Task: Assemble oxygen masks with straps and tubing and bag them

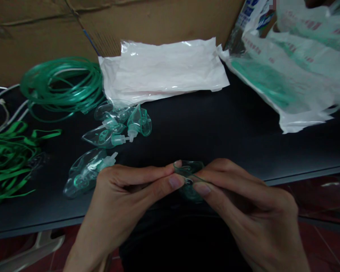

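Note:
Close to the table's front edge, my left hand (136,196) and my right hand (243,204) pinch a clear green oxygen mask (194,192) between thumbs and forefingers. A small shiny metal strip (188,181) shows on the mask between my two thumbs. My fingers hide much of the mask's rim. To the left of my left hand lies another oxygen mask (83,175) with a pale connector. Farther back, several more masks (107,134) rest in a loose cluster.
Coiled green tubing (62,87) sits at the back left, with green elastic straps (14,158) piled in front. White flat packets (167,71) lie at the back. Printed plastic bags (297,71) with green contents are at right. Cardboard boxes (158,22) stand behind the dark table (243,124).

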A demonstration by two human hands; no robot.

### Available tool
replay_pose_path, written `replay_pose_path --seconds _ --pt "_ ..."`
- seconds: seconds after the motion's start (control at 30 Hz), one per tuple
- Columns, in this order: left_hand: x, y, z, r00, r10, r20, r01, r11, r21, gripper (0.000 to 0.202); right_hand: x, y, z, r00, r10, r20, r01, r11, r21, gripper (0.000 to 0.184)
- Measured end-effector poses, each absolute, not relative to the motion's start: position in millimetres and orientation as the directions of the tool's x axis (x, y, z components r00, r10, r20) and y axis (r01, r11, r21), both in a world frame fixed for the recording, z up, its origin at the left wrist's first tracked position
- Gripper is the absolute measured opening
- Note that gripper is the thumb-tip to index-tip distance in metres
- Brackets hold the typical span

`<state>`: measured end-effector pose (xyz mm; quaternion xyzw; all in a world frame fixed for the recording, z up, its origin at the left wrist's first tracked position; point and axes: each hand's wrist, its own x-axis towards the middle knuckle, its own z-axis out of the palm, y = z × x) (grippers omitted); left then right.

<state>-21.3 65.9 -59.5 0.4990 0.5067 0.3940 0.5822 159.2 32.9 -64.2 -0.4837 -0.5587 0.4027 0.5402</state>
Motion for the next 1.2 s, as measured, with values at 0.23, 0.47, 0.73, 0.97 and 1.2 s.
replay_pose_path --seconds 0.23,0.47,0.73,0.97,1.2 --pt "-22.8 65.7 -54.3 0.22 0.96 -0.172 0.065 0.161 0.985 0.03 156.6 29.9 -62.4 0.102 0.974 0.203 0.089 0.194 -0.977 0.032" --pt "-21.1 69.8 -57.4 0.223 0.963 -0.15 0.085 0.134 0.987 0.026 156.9 26.7 -63.7 0.098 0.976 0.195 0.166 0.178 -0.97 0.031" --pt "-26.5 66.1 -65.2 0.259 0.961 -0.099 0.09 0.078 0.993 0.022 160.5 30.7 -65.7 0.026 0.975 0.219 0.12 0.215 -0.969 0.032" --pt "-26.8 69.9 -68.6 0.25 0.968 -0.026 0.085 0.004 0.996 0.018 161.6 35.0 -61.7 -0.02 0.991 0.132 0.034 0.132 -0.991 0.031" --pt "-22.0 70.0 -66.5 0.15 0.985 0.087 0.077 -0.099 0.992 0.031 164.2 33.0 -65.5 -0.055 0.997 0.052 -0.138 0.044 -0.989 0.023"
